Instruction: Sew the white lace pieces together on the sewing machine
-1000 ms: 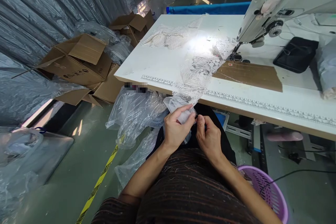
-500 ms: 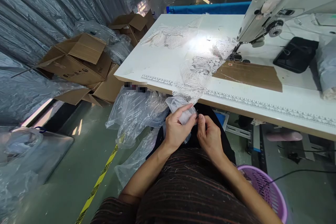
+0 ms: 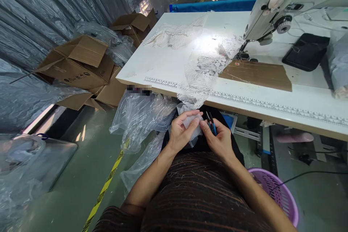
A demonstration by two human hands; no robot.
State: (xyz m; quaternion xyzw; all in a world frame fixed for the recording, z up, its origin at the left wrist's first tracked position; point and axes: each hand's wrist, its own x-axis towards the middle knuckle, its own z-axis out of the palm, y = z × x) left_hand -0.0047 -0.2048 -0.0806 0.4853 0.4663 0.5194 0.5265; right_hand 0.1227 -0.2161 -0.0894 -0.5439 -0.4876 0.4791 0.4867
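Over my lap, my left hand (image 3: 181,133) pinches the lower end of a white lace strip (image 3: 201,69) that runs up over the table edge to the sewing machine (image 3: 285,3). My right hand (image 3: 217,139) is closed around small blue-handled thread snips (image 3: 211,123), their dark blades pointing up beside the lace end. The two hands almost touch. A clear plastic bag (image 3: 141,114) hangs just left of my left hand.
White table (image 3: 163,65) with a printed ruler along its front edge, a brown cardboard sheet (image 3: 255,74), a dark pouch (image 3: 306,50) and more lace (image 3: 171,38) at the back. Open cardboard boxes (image 3: 78,61) and plastic wrap on the floor left. Purple basket (image 3: 274,192) at my right.
My right hand turned so the snips' blades now show above its fingers. My left hand shifted slightly on the lace end. The view dipped a little.
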